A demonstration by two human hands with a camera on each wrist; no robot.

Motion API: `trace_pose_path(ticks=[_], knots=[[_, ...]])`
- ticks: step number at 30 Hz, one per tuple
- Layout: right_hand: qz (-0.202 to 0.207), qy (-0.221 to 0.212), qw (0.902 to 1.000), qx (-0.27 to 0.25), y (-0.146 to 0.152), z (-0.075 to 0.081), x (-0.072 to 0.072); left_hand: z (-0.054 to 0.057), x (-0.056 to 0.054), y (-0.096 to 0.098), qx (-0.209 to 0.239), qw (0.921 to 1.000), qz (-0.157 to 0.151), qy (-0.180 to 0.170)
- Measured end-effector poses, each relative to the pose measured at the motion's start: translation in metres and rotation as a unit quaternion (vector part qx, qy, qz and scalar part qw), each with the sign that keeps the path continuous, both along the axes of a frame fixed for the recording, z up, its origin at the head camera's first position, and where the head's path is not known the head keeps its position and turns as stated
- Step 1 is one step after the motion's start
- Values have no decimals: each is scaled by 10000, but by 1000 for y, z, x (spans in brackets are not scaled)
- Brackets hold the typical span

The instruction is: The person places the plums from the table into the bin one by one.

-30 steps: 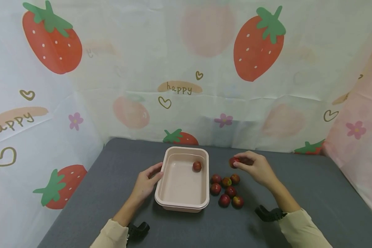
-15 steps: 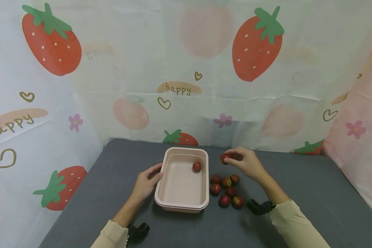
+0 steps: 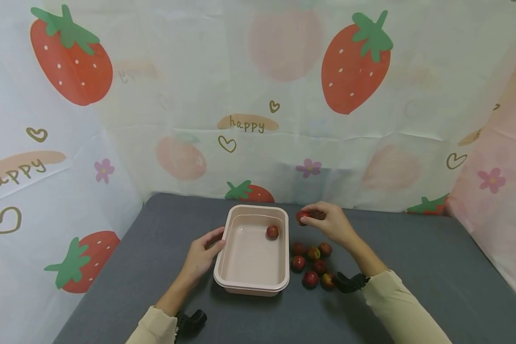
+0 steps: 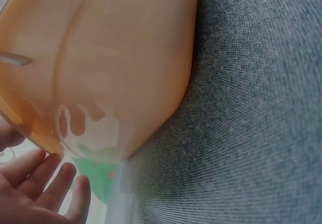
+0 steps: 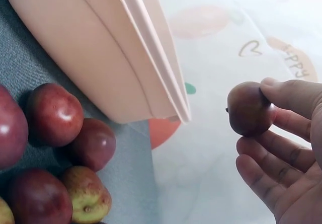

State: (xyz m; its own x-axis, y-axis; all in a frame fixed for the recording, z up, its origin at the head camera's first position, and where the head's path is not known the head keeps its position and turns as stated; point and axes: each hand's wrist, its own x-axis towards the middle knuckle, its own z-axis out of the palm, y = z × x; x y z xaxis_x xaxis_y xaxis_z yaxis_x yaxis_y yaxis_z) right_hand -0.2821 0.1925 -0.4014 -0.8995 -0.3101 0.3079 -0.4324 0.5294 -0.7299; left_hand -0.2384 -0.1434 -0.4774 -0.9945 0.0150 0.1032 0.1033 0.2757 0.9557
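A pale pink plastic box (image 3: 249, 260) stands on the table with one dark red plum (image 3: 272, 232) inside, near its right wall. My left hand (image 3: 199, 255) rests against the box's left side; in the left wrist view its fingers (image 4: 37, 176) lie loosely extended at the rim. Just right of the box's far right corner, my right hand (image 3: 334, 224) holds another plum (image 5: 249, 109) above the table, pinched between thumb and fingertips. Several red and yellowish plums (image 3: 311, 279) lie grouped beside the box's right wall, below the right hand.
Dark grey cloth covers the table (image 3: 413, 267). A white curtain (image 3: 189, 95) printed with strawberries, hearts and flowers hangs behind it and along both sides. Black wrist straps (image 3: 350, 283) sit on both forearms over cream sleeves.
My right hand has moved left toward the box, carrying the plum. The left hand stays at the box's left side, and the box and other plums keep their places.
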Motion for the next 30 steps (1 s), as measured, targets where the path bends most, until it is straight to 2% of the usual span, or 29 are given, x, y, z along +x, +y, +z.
trace_pose_path(ticks=[20, 30], knots=[[107, -275, 9994, -160, -29, -4, -13, 3, 2, 1, 94, 10000, 15, -27], [267, -244, 9993, 60, -45, -7, -21, 4, 3, 1, 128, 9999, 15, -91]])
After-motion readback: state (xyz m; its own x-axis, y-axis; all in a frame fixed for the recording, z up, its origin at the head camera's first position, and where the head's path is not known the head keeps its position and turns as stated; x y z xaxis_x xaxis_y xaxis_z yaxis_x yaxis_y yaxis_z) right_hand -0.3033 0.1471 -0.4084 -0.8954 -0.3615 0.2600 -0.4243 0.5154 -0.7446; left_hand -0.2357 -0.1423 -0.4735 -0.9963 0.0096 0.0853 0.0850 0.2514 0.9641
